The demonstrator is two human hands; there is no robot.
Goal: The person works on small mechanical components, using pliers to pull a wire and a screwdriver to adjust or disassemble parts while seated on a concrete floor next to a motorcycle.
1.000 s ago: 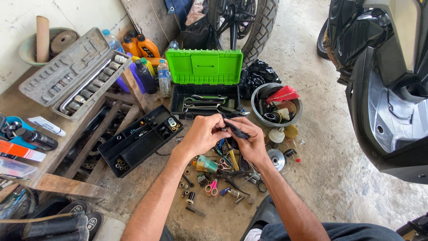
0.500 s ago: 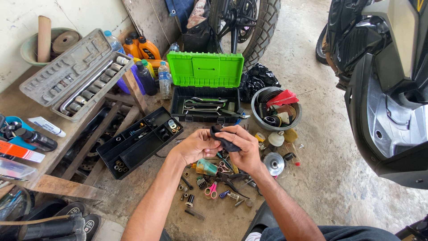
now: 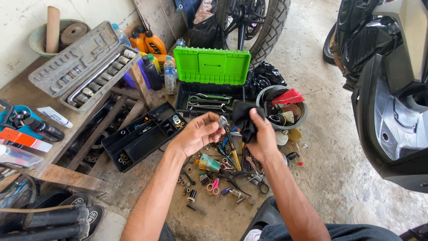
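Above 1 green toolbox, 2 hands: left hand pinching 1 small metal part, right hand gripping 1 black rag

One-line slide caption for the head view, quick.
Left hand pinches a small metal part against a black rag gripped in the right hand, above scattered tools and an open green toolbox.

Toolbox lid showing bright green; cloth showing black; oil bottles showing orange; scissors showing pink.

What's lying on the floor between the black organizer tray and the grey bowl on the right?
The open green toolbox, with wrenches in its black base, lies between the organizer tray and bowl in the head view.
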